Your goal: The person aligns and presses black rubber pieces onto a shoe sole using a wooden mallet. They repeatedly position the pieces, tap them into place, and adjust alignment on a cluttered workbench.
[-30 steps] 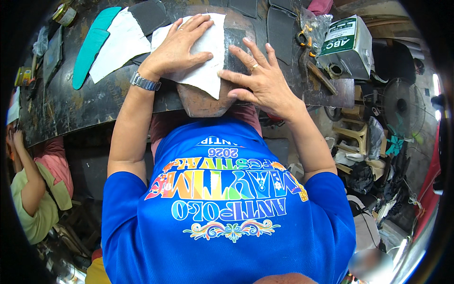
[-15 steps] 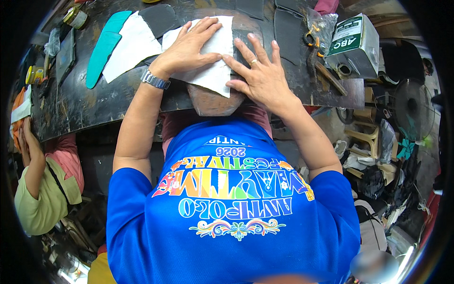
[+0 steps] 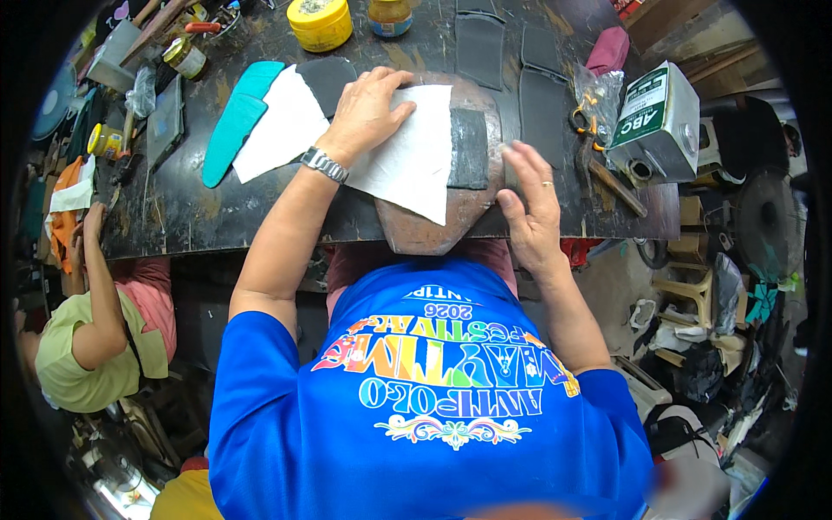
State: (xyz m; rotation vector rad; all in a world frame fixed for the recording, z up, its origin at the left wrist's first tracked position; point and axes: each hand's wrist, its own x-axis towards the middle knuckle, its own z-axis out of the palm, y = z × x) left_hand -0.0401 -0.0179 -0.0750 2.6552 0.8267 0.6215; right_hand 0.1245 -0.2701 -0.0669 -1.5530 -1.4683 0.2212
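A white sheet (image 3: 412,165) with a frayed right edge lies over part of a worn brown board (image 3: 416,236) at the table's near edge. My left hand (image 3: 366,117) rests on the sheet's far left part, thumb apart from the fingers. My right hand (image 3: 530,208) is off the sheet, to the right of the board, its fingers stretched out and holding nothing. Between sheet and hand, a dark rectangular pad (image 3: 469,149) shows on the board. Left of my left hand lie another white piece (image 3: 279,130), a black piece (image 3: 326,81) and teal shaped pieces (image 3: 234,139).
On the right are black flat pieces (image 3: 541,117), orange-handled scissors (image 3: 582,123), a wooden-handled tool (image 3: 617,188) and a metal can (image 3: 656,121). A yellow tub (image 3: 319,26) and a jar (image 3: 390,16) stand at the back. Another person (image 3: 95,338) works at the far left.
My right hand has lifted off the sheet and moved right, uncovering the dark pad. My left hand stays on the sheet. The view has shifted, showing more of the table's back.
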